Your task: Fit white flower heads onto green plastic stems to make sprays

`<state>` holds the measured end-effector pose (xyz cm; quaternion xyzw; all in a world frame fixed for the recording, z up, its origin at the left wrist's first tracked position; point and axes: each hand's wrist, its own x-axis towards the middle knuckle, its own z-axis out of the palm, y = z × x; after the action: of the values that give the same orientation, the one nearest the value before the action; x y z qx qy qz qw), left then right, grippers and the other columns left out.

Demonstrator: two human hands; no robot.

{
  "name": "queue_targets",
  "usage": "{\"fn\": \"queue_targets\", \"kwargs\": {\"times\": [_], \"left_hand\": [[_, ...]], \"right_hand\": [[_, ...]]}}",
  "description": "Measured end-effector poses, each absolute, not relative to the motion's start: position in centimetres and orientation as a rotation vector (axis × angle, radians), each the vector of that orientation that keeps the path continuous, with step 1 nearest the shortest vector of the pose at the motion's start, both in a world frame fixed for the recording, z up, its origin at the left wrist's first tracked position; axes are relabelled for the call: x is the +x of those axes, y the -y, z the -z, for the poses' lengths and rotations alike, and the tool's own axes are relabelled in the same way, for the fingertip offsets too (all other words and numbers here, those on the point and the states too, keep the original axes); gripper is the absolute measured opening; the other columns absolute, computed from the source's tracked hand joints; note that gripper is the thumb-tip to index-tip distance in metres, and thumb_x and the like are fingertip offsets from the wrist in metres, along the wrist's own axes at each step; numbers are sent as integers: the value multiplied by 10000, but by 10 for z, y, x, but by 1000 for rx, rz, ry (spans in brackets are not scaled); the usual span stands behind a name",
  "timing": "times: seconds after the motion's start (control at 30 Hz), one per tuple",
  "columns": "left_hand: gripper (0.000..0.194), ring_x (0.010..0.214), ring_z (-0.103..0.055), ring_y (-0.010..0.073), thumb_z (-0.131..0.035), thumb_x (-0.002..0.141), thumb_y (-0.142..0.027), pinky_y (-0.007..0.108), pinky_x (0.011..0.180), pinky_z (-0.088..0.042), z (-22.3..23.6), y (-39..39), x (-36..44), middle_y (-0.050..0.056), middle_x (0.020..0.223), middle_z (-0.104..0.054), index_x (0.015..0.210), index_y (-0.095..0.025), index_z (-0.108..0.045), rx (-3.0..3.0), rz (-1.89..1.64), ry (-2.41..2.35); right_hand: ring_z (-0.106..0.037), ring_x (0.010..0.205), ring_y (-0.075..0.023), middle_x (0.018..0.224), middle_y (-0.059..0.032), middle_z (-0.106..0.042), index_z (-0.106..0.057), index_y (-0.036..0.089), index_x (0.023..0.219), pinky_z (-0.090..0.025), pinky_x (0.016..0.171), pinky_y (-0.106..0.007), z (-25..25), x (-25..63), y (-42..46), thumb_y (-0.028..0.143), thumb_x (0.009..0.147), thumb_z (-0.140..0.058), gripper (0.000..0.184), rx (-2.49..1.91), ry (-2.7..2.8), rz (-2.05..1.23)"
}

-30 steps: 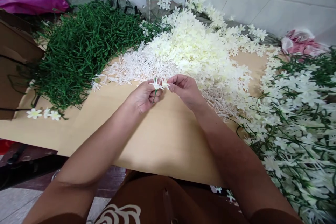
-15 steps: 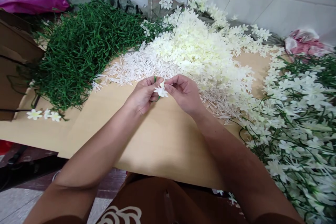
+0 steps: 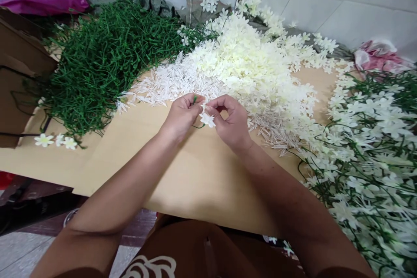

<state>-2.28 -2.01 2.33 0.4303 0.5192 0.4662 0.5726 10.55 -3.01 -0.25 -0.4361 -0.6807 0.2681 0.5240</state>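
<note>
My left hand (image 3: pixel 183 115) is closed on a thin green plastic stem (image 3: pixel 195 99), whose lower end curls out beneath the fingers. Opposite it, my right hand (image 3: pixel 230 119) pinches at a small white piece between thumb and forefinger, right by the stem. A white artificial flower (image 3: pixel 207 120) hangs between the two hands, just under the fingertips. Whether it is fixed to the stem cannot be made out. Both hands are over the brown board, in front of a heap of loose white flowers (image 3: pixel 247 52) and a spread of thin white stamens (image 3: pixel 185 78).
A large heap of green stems (image 3: pixel 114 61) lies at the left, beside a cardboard box (image 3: pixel 22 82). Assembled white flowers on stems (image 3: pixel 374 160) pile up on the right. Several loose flowers (image 3: pixel 44 140) lie at the left edge. A tiled wall (image 3: pixel 325 4) stands behind.
The white flower has shifted slightly down and right, and now hangs lower between the hands. My right fingers have moved in closer to the stem; the left hand has turned a little.
</note>
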Motion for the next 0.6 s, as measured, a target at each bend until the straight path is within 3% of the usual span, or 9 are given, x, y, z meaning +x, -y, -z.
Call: {"fn": "queue_targets", "kwargs": {"times": [0.3, 0.6], "left_hand": [[120, 469, -290, 59, -506, 688, -214, 203, 447, -201, -26, 15, -38, -46, 573, -386, 755, -144, -577, 1108, -962, -1183], [272, 660, -445, 113, -529, 809, -387, 249, 688, -389, -22, 14, -48, -9, 651, -505, 755, -141, -630, 1604, -829, -1155]], "right_hand": [[-577, 763, -126, 819, -18, -603, -588, 195, 753, -502, 688, -291, 2, 117, 17, 519, 756, -694, 341, -995, 1468, -984], [-564, 692, -112, 708, 8, -594, -579, 192, 726, -498, 671, -282, -4, 123, 15, 346, 803, -660, 190, -1108, 1579, -947]]}}
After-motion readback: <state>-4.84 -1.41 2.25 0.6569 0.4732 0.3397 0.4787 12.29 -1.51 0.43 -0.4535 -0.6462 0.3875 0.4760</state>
